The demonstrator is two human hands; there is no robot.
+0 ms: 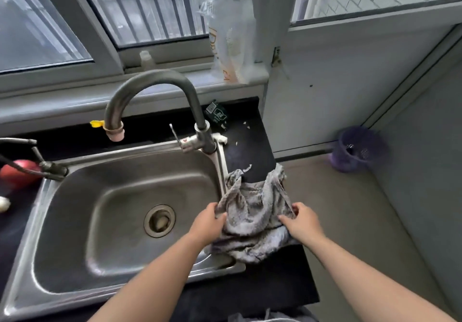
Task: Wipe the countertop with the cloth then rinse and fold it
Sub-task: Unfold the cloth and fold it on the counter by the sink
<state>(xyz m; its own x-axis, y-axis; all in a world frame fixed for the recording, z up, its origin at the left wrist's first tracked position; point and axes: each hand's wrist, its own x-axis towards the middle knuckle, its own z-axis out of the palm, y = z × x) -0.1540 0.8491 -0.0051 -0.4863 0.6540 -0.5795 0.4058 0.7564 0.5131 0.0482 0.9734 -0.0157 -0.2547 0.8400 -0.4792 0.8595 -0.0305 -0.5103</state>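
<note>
Both hands pinch the crumpled grey cloth (252, 216) just right of the sink (120, 221) — the left hand (208, 223) at its sink-side edge, the right hand (303, 221) at its outer edge. It lies bunched on the dark tabletop (250, 151), overlapping the sink's rim, its long axis running away from the person toward the faucet (160, 101). The likely slip — its far corners hang loose, so a wipe may smear the white scraps (246, 124) beyond it instead of gathering them.
</note>
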